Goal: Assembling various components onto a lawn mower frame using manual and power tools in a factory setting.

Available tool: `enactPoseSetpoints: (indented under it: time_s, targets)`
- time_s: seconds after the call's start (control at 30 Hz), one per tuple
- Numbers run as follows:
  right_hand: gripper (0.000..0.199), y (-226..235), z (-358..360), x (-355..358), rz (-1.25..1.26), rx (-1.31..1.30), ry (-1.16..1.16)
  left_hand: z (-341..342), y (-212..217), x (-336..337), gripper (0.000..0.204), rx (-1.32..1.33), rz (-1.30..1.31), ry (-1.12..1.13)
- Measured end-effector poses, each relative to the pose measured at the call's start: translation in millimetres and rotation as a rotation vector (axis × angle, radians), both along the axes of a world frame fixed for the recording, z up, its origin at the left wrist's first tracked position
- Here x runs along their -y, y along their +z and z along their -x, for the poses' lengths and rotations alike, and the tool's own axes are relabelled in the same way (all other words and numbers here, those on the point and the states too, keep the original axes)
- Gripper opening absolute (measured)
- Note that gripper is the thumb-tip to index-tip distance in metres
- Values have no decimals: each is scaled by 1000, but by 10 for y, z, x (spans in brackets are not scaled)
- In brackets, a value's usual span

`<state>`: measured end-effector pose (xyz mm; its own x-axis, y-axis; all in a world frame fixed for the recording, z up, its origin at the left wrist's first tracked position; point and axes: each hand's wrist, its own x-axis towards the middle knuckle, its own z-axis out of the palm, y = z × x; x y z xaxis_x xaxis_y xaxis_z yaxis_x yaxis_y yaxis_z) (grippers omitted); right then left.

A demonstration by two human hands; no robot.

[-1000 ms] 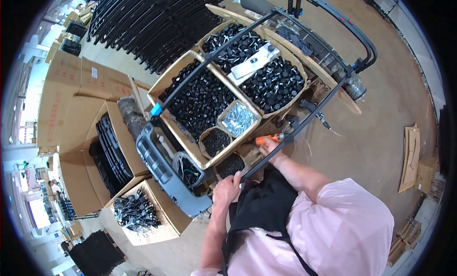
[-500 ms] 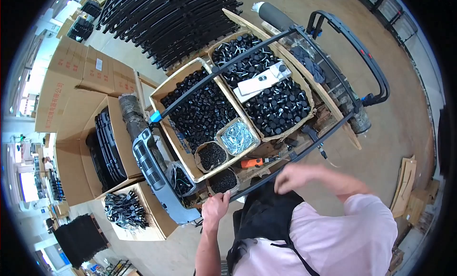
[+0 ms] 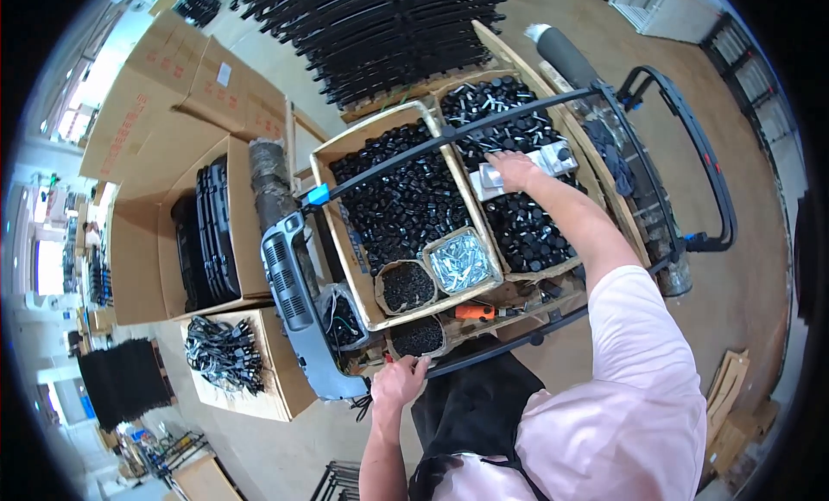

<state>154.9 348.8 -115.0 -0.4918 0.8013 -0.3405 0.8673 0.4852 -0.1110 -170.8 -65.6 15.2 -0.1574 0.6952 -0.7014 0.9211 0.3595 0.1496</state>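
My left hand (image 3: 399,382) is closed around the near left end of a dark metal frame (image 3: 505,349), beside its grey plastic end cover (image 3: 298,320). My right hand (image 3: 515,171) reaches far across the frame into the right-hand bin, over black round-headed bolts (image 3: 524,233). Its fingers reach leftward over a white block-shaped piece (image 3: 553,158) lying on the bolts; the fingertips are partly hidden. Left of that bin stands a wooden bin of small black parts (image 3: 389,190). Inside its near corner are a small tub of silvery screws (image 3: 459,261) and a tub of tiny black parts (image 3: 408,287).
An orange-handled tool (image 3: 474,312) lies below the bins. At left, an open carton (image 3: 138,242) holds black panels, and bundled black cables (image 3: 224,354) rest on a box. Black bars (image 3: 371,26) are stacked beyond. A dark upright handle (image 3: 691,147) rises at the right.
My right hand has gone from above the near bar out to the white piece in the bolt bin. My left hand stays at the frame's near left end. The whole view has shifted.
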Motion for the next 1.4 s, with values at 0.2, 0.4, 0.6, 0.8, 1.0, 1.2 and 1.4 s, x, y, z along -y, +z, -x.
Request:
enactPoseSetpoints:
  time_s: [0.2, 0.4, 0.6, 0.8, 1.0, 1.2, 1.4]
  targets:
    - [73, -64, -72, -111, 38, -12, 185, 45, -5, -4, 57, 9, 21, 13]
    - [82, 145, -19, -59, 27, 55, 289, 53, 50, -32, 59, 22, -10, 23]
    - [25, 1389, 857, 333, 53, 16, 232, 37, -76, 237, 19, 84, -872, 85]
    - [50, 1469, 1620, -332, -279, -405, 252, -415, 47, 1139, 21, 425, -578, 423]
    - [77, 895, 1944, -772, 225, -152, 159, -536, -739, 1333, 64, 1255, -353, 1379]
    - [64, 1196, 1941, -538, 131, -288, 126, -475, -868, 1018, 49, 1592, -523, 1696]
    - [50, 2423, 2091, 126, -60, -551, 222, -338, -557, 1332, 50, 1649, -640, 1663]
